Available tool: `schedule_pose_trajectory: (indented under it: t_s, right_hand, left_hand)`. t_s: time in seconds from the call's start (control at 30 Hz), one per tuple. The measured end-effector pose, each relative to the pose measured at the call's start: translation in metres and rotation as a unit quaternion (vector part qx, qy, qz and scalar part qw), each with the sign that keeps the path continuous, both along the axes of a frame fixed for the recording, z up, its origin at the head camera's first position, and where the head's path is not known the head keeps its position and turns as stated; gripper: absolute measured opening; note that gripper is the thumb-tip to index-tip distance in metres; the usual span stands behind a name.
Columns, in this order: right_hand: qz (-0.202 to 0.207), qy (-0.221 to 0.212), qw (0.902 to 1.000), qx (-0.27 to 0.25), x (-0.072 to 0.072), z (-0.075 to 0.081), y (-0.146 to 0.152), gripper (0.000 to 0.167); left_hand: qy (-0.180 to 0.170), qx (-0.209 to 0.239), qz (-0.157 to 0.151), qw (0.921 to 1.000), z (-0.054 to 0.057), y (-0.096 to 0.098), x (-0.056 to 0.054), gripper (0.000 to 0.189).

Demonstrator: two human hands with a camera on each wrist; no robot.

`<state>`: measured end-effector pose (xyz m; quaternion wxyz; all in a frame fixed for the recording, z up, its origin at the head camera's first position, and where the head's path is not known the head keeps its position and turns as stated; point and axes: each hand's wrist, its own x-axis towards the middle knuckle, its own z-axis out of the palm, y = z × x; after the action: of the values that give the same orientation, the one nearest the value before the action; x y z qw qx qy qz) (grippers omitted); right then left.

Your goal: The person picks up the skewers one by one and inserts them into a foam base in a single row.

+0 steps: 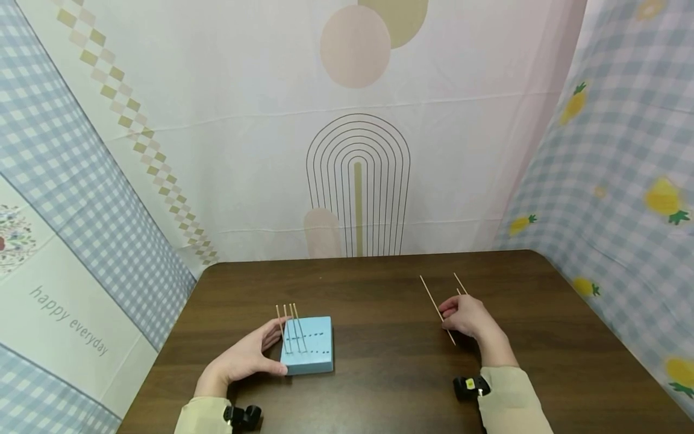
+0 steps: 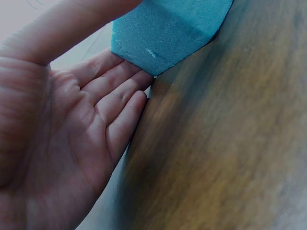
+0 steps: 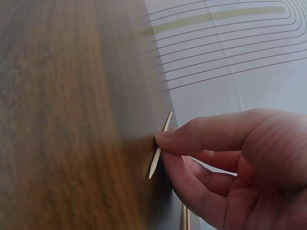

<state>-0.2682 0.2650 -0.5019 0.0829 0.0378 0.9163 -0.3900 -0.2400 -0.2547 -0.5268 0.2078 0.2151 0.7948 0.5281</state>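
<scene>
A light-blue foam block [image 1: 321,342] with rows of small dark holes sits on the table at centre left. Several thin wooden skewers [image 1: 300,328] stand upright in its left part. My left hand [image 1: 246,355] holds the block at its left side, thumb at the near corner and fingers at the far one. In the left wrist view those fingers lie almost straight against the block [image 2: 158,40]. At the right, my right hand [image 1: 470,316] pinches a loose skewer [image 1: 431,296] between thumb and index finger. Its pointed end [image 3: 153,167] shows below the fingertips in the right wrist view.
More loose skewers [image 1: 460,283] lie just beyond my right hand, partly hidden by it. The brown wooden table [image 1: 374,386] ends at a patterned cloth backdrop [image 1: 260,181]. A black wrist camera [image 1: 470,387] is strapped at each sleeve.
</scene>
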Motion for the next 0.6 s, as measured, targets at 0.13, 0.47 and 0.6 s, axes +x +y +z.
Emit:
schedule_pose_trajectory:
  t_s: [0.13, 0.47, 0.6]
  right_hand:
    - [-0.001, -0.003, 1.0, -0.003, 0.0, -0.0006, 0.0002, 0.032]
    - [0.003, 0.006, 0.9999, -0.01, -0.0001, -0.0008, 0.0016, 0.042]
    - [0.011, 0.01, 0.9996, -0.025, 0.0001, 0.0025, 0.0011, 0.051]
  left_hand:
    - [-0.001, -0.004, 0.002, 1.0, 0.0001, -0.0002, 0.0004, 0.109]
    - [0.005, 0.0, -0.004, 1.0, -0.0015, -0.001, -0.0001, 0.108]
    - [0.004, 0.0, -0.006, 1.0, -0.0012, -0.001, -0.0009, 0.108]
